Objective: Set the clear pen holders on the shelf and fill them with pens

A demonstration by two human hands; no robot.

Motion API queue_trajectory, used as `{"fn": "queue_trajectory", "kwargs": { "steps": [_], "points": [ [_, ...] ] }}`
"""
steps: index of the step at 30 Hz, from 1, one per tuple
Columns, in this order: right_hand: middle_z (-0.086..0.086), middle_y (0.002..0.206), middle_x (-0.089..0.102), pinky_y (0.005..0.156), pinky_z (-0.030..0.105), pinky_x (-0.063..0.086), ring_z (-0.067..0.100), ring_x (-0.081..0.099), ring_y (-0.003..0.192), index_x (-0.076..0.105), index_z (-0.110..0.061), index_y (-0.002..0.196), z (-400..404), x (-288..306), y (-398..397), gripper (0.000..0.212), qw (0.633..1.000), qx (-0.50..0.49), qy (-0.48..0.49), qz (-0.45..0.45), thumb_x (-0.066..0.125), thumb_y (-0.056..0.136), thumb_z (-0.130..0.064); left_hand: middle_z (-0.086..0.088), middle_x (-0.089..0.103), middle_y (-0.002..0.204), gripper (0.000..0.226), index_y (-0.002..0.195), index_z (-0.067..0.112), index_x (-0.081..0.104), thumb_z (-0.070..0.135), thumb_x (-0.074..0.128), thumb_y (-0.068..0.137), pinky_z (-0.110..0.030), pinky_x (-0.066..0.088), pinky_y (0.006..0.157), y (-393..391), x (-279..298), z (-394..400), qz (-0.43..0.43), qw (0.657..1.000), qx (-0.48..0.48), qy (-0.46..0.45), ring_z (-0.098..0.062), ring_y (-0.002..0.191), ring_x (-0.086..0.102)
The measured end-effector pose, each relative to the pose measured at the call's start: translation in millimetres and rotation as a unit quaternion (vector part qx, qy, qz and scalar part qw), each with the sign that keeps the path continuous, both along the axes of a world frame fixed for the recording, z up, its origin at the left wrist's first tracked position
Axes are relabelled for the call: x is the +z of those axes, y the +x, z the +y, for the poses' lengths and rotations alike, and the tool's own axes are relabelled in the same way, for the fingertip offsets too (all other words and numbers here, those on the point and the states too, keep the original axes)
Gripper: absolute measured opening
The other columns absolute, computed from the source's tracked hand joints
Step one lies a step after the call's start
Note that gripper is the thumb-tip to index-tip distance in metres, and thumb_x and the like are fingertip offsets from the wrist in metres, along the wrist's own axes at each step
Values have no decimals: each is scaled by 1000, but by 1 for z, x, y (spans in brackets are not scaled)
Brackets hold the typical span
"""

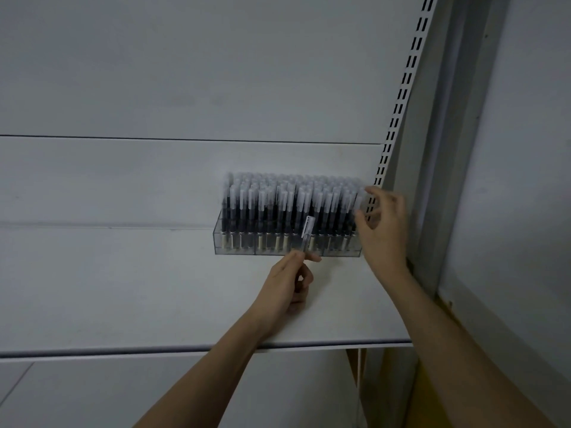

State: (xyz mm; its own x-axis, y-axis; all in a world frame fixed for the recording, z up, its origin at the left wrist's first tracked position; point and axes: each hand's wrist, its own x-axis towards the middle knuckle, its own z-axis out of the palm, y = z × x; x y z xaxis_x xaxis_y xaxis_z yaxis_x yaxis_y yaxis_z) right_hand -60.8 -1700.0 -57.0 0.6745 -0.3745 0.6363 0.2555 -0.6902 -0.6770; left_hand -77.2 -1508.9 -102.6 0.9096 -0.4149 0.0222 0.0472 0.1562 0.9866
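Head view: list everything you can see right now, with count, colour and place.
Clear plastic pen holder: a row, seemingly three joined; transparent; on the shelf, right of centre.
Black pens with frosted white caps: many, too dense to count; upright in the holder.
Single clear-bodied pen: one; in front of the holder, pinched by the left hand.
White metal shelf: one; across the view.
Slotted white upright: one; right.
Left hand: pinching the single pen.
Right hand: at the holder's right end, fingers loosely curled.
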Motion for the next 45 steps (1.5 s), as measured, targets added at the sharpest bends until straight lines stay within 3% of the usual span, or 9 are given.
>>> {"fn": "queue_trajectory", "kwargs": {
  "steps": [4, 7, 11, 14, 18, 21, 25, 40, 45],
  "points": [
    [-6, 106, 61, 76, 14, 50, 2, 60, 88, 53, -30, 122, 31, -5, -21, 28, 986, 107, 121, 40, 63, 95, -27, 0, 42, 67, 25, 108, 13, 61, 26, 39, 107, -25, 19, 47, -1, 0, -1, -18, 1000, -7, 18, -12, 50, 26],
    [1, 98, 64, 72, 21, 54, 8, 65, 85, 59, -24, 115, 49, -10, -27, 25, 962, 201, 167, 77, 67, 93, -16, 1, 40, 66, 20, 110, 13, 59, 25, 42, 106, -23, 24, 45, -4, 1, -3, -37, 998, -18, 38, -10, 50, 29],
    [1, 98, 67, 75, 25, 57, 10, 68, 87, 61, -18, 112, 44, -5, -28, 24, 959, 190, 203, 48, 67, 91, -7, -2, 53, 74, 18, 113, 18, 62, 21, 46, 105, -25, 44, 54, -8, 1, -5, -111, 988, 21, 104, -13, 61, 47],
    [-7, 103, 67, 82, 24, 57, 5, 67, 93, 59, -26, 110, 22, 10, -24, 24, 968, 136, 209, 16, 68, 92, -13, 4, 63, 106, 25, 126, 24, 58, 23, 51, 102, -27, 46, 89, -9, -5, -9, -220, 944, 56, 240, -9, 96, 56],
    [-16, 100, 61, 72, 12, 52, -7, 62, 83, 57, -22, 116, -2, 36, -16, 22, 988, 55, 143, -34, 64, 95, -17, 1, 44, 148, 53, 152, 24, 35, 39, 46, 103, -33, 19, 119, -10, -14, -17, -328, 843, 38, 424, -16, 139, 32],
    [-15, 97, 60, 75, 20, 55, 3, 62, 85, 56, -25, 115, -13, 46, -7, 17, 995, 10, 97, -35, 58, 98, -22, 2, 25, 162, 59, 154, 36, 24, 57, 34, 100, -51, -1, 123, -14, -17, -23, -335, 784, -9, 523, -21, 151, 9],
    [-8, 101, 61, 75, 25, 56, 4, 62, 85, 55, -24, 116, -21, 47, 3, 17, 999, -6, 34, -19, 57, 99, -21, -2, 15, 165, 64, 153, 37, 23, 67, 26, 97, -60, -7, 120, -17, -15, -26, -340, 738, -50, 581, -27, 153, 0],
    [0, 84, 58, 66, 45, 58, 20, 60, 73, 49, -23, 103, -17, 15, 15, 10, 994, -40, -98, 40, 55, 97, -18, -4, 19, 163, 61, 152, 33, 29, 63, 28, 99, -60, -5, 120, -20, -11, -25, -343, 733, -49, 585, -28, 152, 5],
    [3, 92, 58, 64, 35, 47, 20, 57, 77, 52, -16, 109, -11, 1, 17, 14, 996, -16, -60, 62, 55, 97, -10, -4, 18, 164, 60, 152, 33, 29, 62, 28, 99, -60, -6, 119, -20, -10, -24, -342, 735, -50, 583, -28, 152, 5]
  ]
}}
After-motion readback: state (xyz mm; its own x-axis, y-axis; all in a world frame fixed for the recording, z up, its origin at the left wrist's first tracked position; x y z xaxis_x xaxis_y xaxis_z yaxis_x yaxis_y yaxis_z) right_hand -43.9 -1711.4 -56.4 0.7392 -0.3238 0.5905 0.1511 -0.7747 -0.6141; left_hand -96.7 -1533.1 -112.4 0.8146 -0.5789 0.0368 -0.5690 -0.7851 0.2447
